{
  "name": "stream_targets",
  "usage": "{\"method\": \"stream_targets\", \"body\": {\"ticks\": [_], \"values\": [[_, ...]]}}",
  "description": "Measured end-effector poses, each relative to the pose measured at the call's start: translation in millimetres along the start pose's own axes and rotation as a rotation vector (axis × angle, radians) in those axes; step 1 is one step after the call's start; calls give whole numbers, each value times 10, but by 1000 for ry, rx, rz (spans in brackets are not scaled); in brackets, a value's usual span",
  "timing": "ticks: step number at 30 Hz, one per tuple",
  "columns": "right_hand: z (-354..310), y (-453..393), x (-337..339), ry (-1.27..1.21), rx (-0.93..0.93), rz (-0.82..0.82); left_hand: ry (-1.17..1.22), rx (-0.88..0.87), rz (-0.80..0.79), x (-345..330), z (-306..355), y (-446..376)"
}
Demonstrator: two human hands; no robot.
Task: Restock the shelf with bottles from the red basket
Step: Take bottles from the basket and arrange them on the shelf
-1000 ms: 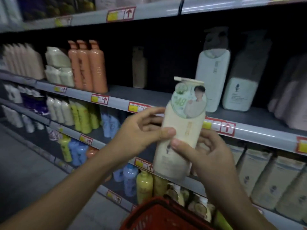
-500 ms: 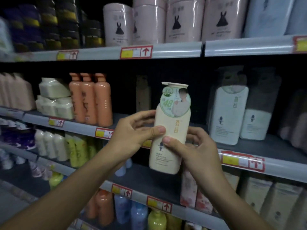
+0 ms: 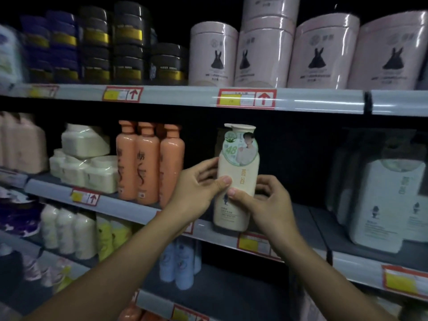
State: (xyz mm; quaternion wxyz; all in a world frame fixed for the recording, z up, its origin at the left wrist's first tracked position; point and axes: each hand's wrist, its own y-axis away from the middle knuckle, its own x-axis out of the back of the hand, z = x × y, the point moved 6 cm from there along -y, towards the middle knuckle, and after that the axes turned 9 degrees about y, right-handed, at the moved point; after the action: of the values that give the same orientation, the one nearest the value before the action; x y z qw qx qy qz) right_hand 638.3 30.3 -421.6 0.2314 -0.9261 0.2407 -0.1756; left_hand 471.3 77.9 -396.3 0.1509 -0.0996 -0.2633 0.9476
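Observation:
A cream pump bottle with a round green-and-white tag at its neck stands upright at the front of the middle shelf, in a dark gap. My left hand grips its left side, thumb across the front. On the bottle's right, my right hand holds it, thumb on the front and fingers behind. Its base sits at or just above the shelf's front edge; I cannot tell which. The red basket is out of view.
Three orange bottles stand just left of the gap, with wrapped cream packs beyond. Boxed white bottle sets fill the right. Pink canisters and dark jars sit on the shelf above. Lower shelves hold several bottles.
Both hands have carried the bottle up and forward into the gap on the middle shelf. My view has tilted upward, and the red basket has dropped out of sight.

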Motion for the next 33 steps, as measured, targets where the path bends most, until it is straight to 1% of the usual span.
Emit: {"method": "stream_targets", "body": {"ticks": [5, 8, 10, 12, 15, 18, 21, 24, 27, 30, 33], "values": [[159, -397, -300, 58, 3, 41, -57, -59, 64, 75, -248, -385], [245, -604, -441, 74, 4, 40, -107, -53, 86, 101, -370, -610], [334, -710, -537, 128, -35, 13, -174, -33, 123, 137, -482, -687], [389, -793, -612, 181, -69, -41, -263, -31, 198, 184, -571, -706], [387, -866, -641, 254, -53, -118, -408, -49, 292, 236, -619, -646], [465, -825, -582, 376, -62, -153, -520, -28, 274, 236, -654, -560], [606, -734, -548, 491, -88, -145, -575, 20, 272, 260, -728, -452], [650, -716, -562, 537, -109, -124, -611, 67, 308, 293, -807, -422], [607, -758, -614, 628, -102, -107, -615, 71, 354, 276, -846, -461], [603, -815, -643, 658, -114, -78, -640, 85, 370, 247, -894, -557], [633, -889, -684, 647, -143, -83, -671, 112, 377, 252, -952, -647]]}}
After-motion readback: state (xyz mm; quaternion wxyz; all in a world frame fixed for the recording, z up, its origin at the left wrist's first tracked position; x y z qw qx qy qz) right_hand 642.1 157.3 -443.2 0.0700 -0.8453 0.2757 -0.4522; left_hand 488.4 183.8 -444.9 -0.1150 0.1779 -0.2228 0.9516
